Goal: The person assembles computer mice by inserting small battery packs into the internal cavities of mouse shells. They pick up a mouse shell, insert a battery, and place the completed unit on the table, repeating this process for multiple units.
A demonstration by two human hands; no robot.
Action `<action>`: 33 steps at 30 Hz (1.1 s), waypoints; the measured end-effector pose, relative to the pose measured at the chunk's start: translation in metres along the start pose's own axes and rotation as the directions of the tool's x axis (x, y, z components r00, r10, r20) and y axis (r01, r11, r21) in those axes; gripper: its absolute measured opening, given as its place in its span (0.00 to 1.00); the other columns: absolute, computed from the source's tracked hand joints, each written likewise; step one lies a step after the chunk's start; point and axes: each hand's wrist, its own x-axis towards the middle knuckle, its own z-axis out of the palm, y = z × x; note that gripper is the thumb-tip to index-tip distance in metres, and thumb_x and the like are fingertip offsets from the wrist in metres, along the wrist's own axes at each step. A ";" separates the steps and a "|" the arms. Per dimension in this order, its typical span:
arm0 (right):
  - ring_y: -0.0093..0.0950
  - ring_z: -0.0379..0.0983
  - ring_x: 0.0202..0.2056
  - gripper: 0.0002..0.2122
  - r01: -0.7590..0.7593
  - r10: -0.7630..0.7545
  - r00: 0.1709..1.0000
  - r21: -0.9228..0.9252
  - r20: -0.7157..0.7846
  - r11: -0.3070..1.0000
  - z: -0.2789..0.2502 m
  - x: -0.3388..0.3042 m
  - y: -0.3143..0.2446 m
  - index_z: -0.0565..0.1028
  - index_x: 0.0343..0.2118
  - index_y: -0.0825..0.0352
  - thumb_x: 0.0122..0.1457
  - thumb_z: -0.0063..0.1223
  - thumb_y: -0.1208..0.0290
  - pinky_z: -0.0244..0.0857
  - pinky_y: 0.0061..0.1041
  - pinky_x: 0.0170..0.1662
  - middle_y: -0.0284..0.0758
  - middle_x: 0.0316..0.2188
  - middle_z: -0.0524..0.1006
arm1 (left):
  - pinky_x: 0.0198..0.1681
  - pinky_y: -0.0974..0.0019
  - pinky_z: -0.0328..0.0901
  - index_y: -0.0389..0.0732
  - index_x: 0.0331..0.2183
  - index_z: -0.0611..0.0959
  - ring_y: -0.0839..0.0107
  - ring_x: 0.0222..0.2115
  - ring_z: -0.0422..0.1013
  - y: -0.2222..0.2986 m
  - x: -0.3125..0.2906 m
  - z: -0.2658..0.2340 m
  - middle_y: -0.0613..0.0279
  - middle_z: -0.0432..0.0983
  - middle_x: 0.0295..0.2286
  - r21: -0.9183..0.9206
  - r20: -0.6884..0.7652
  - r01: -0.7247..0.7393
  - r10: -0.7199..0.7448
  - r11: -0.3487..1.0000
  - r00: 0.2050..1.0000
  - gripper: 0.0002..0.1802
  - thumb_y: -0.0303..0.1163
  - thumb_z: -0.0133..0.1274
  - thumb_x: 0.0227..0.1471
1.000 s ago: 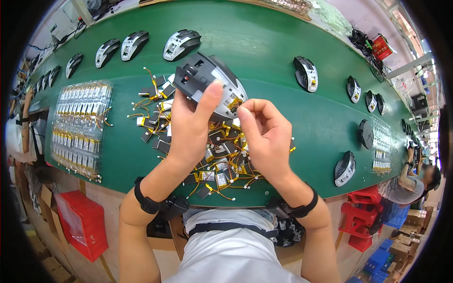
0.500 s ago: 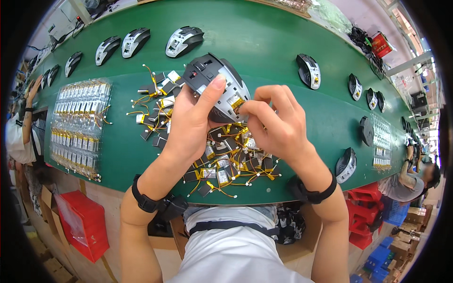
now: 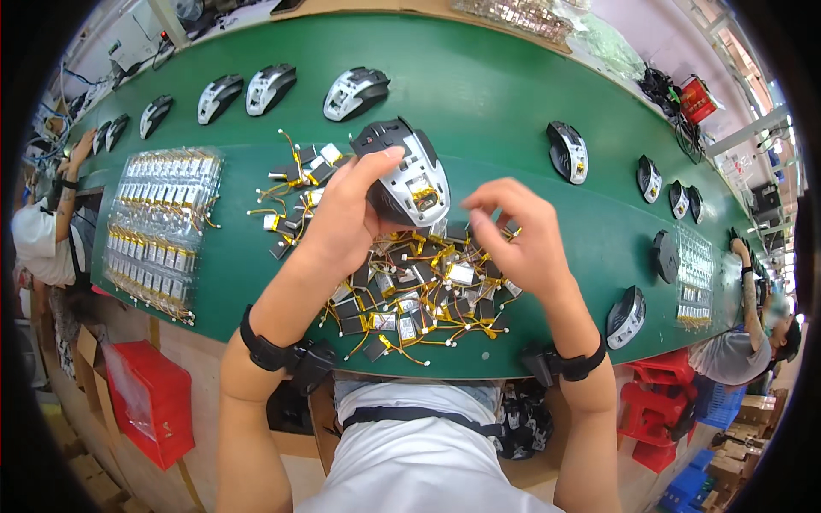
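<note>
My left hand (image 3: 344, 209) grips a black and silver computer mouse (image 3: 434, 175) above the bench, thumb across its upper side. The mouse is tilted, and its recess shows a small silver battery with yellow tape (image 3: 422, 190) and some wire. To the right of the mouse, apart from it, my right hand (image 3: 526, 235) hangs in the air with fingers loosely curled, thumb and forefinger parted and nothing visible between them. Under both hands lies a loose pile of small wired batteries (image 3: 409, 323), partly hidden by my left hand and the mouse.
More mice (image 3: 357, 94) stand along the far side of the green bench (image 3: 479, 94). Battery trays (image 3: 162, 218) lie at left and right (image 3: 694, 274). One mouse (image 3: 627, 316) sits near the right front edge. Co-workers (image 3: 43, 244) are at both ends. Red crates (image 3: 154, 402) stand below.
My right hand has drawn away from the mouse to the right, and its fingers have loosened. The mouse, still in my left hand, has turned slightly, exposing the battery recess. The view has shifted a little.
</note>
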 end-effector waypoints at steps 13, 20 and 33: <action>0.37 0.73 0.37 0.14 -0.020 0.043 0.985 -0.140 0.165 0.990 0.007 0.001 0.041 0.75 0.44 0.62 0.53 0.55 0.72 0.69 0.35 0.41 0.37 0.32 0.75 | 0.33 0.64 0.75 0.26 0.44 0.76 0.68 0.31 0.78 -0.002 0.181 0.033 0.53 0.79 0.36 0.678 0.126 -0.098 0.016 0.728 0.992 0.29 0.39 0.64 0.47; 0.37 0.75 0.33 0.10 -0.278 0.316 0.936 -0.224 0.156 0.934 0.026 0.024 0.035 0.78 0.31 0.65 0.51 0.59 0.64 0.69 0.37 0.37 0.36 0.26 0.77 | 0.39 0.58 0.71 0.32 0.36 0.85 0.55 0.34 0.77 -0.001 0.193 0.040 0.42 0.79 0.35 0.986 0.159 -0.166 0.187 0.022 0.970 0.28 0.50 0.60 0.47; 0.37 0.76 0.33 0.13 -0.328 0.358 0.926 -0.217 0.118 0.919 0.037 0.026 0.036 0.79 0.26 0.65 0.48 0.63 0.59 0.71 0.37 0.36 0.37 0.28 0.78 | 0.53 0.48 0.62 0.27 0.49 0.73 0.45 0.53 0.62 0.023 0.197 -0.042 0.41 0.64 0.53 0.943 -0.174 0.289 0.493 -0.167 0.852 0.52 0.66 0.59 0.38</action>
